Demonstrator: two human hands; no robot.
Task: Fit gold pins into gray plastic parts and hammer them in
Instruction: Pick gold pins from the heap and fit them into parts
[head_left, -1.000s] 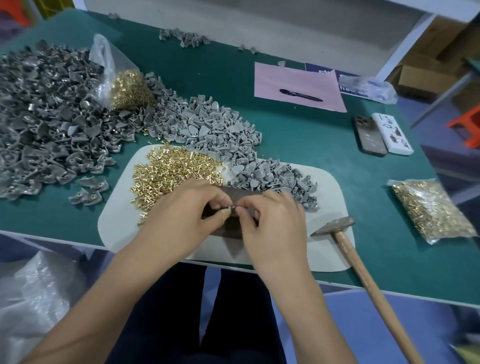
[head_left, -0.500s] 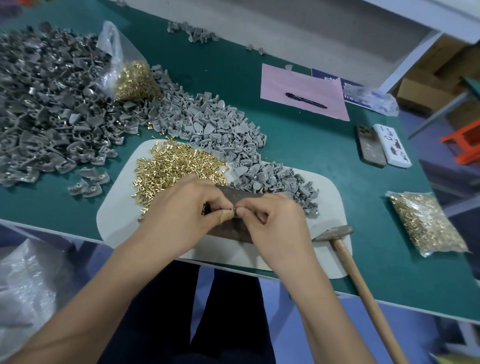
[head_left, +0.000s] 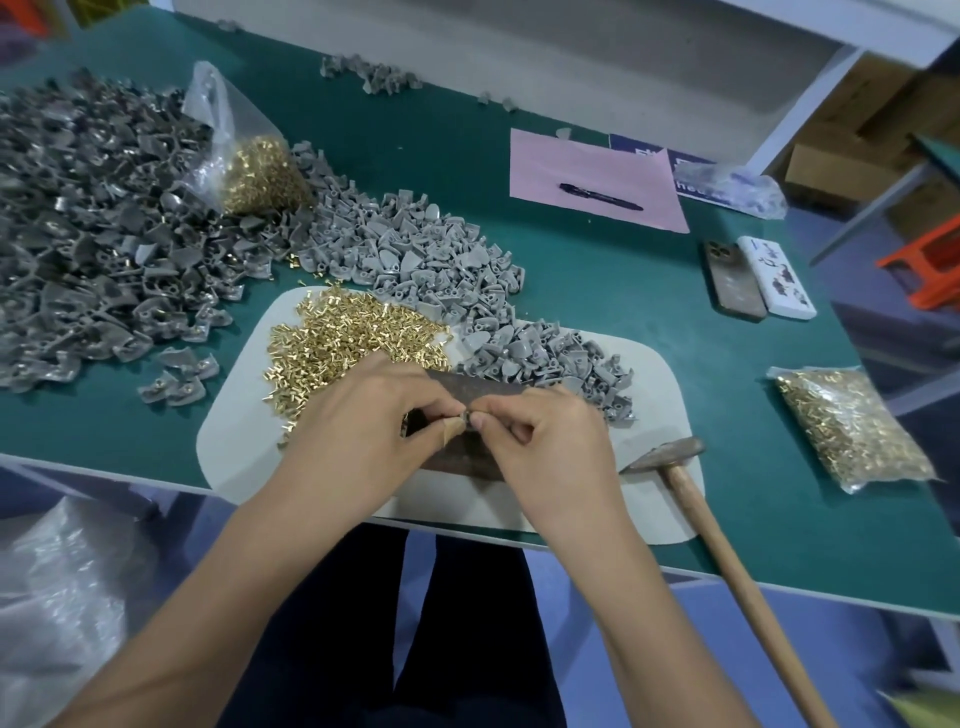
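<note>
- My left hand (head_left: 363, 415) pinches a small piece at its fingertips, above the dark block (head_left: 470, 457).
- My right hand (head_left: 540, 441) pinches the same spot; I think pin meets gray part (head_left: 470, 417) there, too small to tell.
- The hammer (head_left: 670, 454) lies just right, handle toward me, nearer my right hand.

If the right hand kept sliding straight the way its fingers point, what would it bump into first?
The right hand points left, fingertips pinching a small gray part. Straight on, it would meet the left hand almost at once, since their fingertips nearly touch. The loose gold pins lie farther back.
</note>
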